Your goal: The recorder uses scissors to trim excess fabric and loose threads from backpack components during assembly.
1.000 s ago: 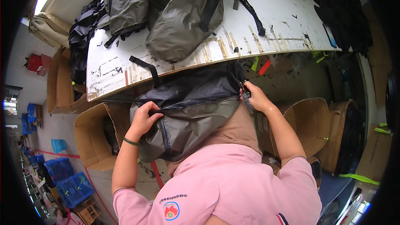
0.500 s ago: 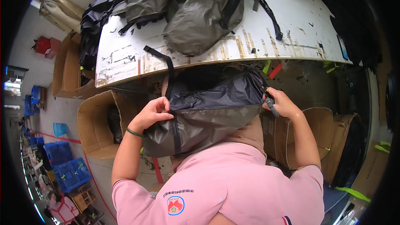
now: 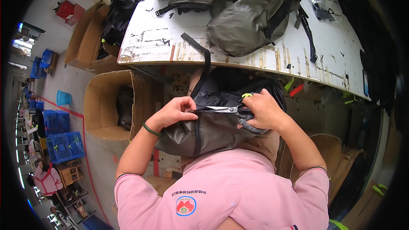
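Note:
A bag of dark olive and black fabric [image 3: 213, 133] lies across my lap. My left hand [image 3: 178, 111] is closed, pinching the bag's seam between thumb and fingers. A black strap [image 3: 204, 73] rises from the bag beside it onto the table edge. My right hand [image 3: 263, 110] is closed round the handles of a pair of scissors [image 3: 228, 109]. Their metal blades lie along the seam and point toward my left fingertips. A bit of yellow-green [image 3: 246, 96] shows at my right fingers. Part of the bag is hidden under my right hand.
Ahead stands a worn white table [image 3: 170, 30], holding more olive bags [image 3: 249, 21] and a clear plastic packet [image 3: 321, 6]. An open cardboard box [image 3: 106, 119] sits at the left, with other boxes [image 3: 324, 153] at the right. Blue crates [image 3: 66, 145] stand farther left.
My right hand has moved left along the bag, and the scissor blades now lie on the seam near my left hand. The view has shifted, so the table appears farther right.

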{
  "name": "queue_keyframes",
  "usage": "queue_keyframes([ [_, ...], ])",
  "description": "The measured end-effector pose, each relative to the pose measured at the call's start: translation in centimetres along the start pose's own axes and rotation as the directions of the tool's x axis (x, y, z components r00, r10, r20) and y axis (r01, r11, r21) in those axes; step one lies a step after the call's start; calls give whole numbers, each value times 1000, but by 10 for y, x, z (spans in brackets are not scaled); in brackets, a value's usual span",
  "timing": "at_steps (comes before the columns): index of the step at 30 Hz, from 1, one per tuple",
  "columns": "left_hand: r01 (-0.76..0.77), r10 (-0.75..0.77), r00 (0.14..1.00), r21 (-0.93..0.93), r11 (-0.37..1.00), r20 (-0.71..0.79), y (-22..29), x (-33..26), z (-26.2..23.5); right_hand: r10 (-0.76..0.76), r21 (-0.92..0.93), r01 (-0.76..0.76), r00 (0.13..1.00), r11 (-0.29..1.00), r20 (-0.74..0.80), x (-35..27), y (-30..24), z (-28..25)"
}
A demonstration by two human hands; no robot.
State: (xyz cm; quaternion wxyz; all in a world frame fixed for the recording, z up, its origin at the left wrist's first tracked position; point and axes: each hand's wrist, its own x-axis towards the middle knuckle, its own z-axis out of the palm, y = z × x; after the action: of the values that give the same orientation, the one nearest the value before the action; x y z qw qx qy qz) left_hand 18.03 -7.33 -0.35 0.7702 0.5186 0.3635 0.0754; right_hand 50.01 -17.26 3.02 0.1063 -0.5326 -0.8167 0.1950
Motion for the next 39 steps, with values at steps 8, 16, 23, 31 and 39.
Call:
queue_keyframes([
  [8, -43, 42, 999, -93, 995, -11, -10, 0, 2, -82, 0, 82, 995, 997, 58, 20, -6, 3],
  [16, -60, 63, 998, -165, 984, 13, -4, 6, 14, 148, 436, -105, 987, 894, -65, 36, -24, 17],
  [23, -180, 186, 982, -141, 973, 31, -3, 11, 27, 102, 848, -65, 995, 527, 13, 63, -44, 37],
  [31, -161, 167, 984, -82, 983, 68, 3, 8, 35, 266, 947, -98, 964, 306, 14, 56, -45, 39],
  [39, -72, 85, 996, -260, 963, 40, -1, 12, 33, 245, 599, -170, 969, 782, -44, 36, -29, 14],
])
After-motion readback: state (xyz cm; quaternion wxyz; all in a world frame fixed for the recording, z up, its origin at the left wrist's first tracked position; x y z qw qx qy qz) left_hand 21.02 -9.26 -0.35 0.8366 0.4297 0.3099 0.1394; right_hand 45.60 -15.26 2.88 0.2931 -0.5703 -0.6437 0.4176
